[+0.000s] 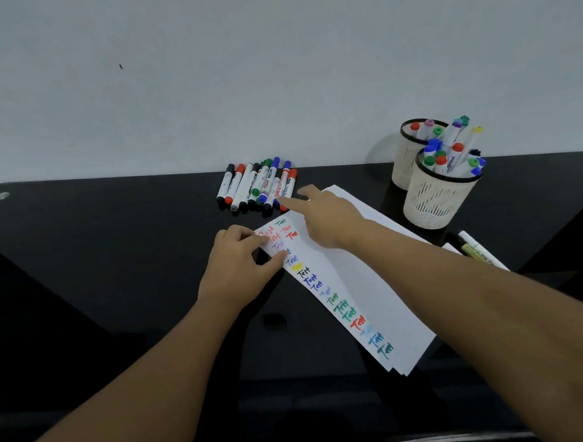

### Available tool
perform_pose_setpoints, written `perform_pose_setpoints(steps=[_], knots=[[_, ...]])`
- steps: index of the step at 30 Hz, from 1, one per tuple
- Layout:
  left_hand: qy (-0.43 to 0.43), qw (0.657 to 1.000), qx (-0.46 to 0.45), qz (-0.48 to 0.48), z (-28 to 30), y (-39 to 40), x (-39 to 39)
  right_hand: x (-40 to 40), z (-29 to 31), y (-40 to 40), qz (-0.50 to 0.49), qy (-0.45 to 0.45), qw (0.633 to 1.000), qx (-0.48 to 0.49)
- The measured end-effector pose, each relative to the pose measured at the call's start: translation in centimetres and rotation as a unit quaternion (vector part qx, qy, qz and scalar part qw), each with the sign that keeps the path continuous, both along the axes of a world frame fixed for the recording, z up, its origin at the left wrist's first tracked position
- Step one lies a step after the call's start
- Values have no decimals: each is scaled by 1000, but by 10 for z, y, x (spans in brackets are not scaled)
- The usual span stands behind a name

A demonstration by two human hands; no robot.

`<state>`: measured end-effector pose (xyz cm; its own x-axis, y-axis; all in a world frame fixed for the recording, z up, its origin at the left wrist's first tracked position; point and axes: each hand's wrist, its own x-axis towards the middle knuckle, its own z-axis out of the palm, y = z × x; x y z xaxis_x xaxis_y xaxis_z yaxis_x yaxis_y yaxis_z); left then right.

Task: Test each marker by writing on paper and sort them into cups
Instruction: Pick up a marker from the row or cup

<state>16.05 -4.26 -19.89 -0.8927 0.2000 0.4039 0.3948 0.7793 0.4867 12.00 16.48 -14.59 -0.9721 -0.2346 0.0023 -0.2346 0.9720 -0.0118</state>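
Both forearms are bare, each hand [238, 261] ungloved, ringless.

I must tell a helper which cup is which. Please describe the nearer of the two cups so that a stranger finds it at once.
Look at the right end of the black table, beside the white paper. Two cream mesh cups full of markers stand there, touching. The nearer cup is the front one, partly hiding the far cup behind it to the left.

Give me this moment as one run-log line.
left hand holds paper edge | right hand reaching to loose markers, holding nothing | both cups hold markers | untested markers remain
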Motion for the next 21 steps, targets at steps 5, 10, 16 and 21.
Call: perform_pose_setpoints(steps=[5,10,16,21], knots=[[-4,1000,2,2,0,1,-1,-8,-1,-12,3,24,999,49],[-11,1000,0,3,1,2,-1,-7,-1,-11,-9,99,995,9],[-29,1000,-8,4,4,2,0,4,2,-9,-21,172,981,-91],[-28,1000,3,-2,9,3,3,44,8,-10,-56,270,889,-366]])
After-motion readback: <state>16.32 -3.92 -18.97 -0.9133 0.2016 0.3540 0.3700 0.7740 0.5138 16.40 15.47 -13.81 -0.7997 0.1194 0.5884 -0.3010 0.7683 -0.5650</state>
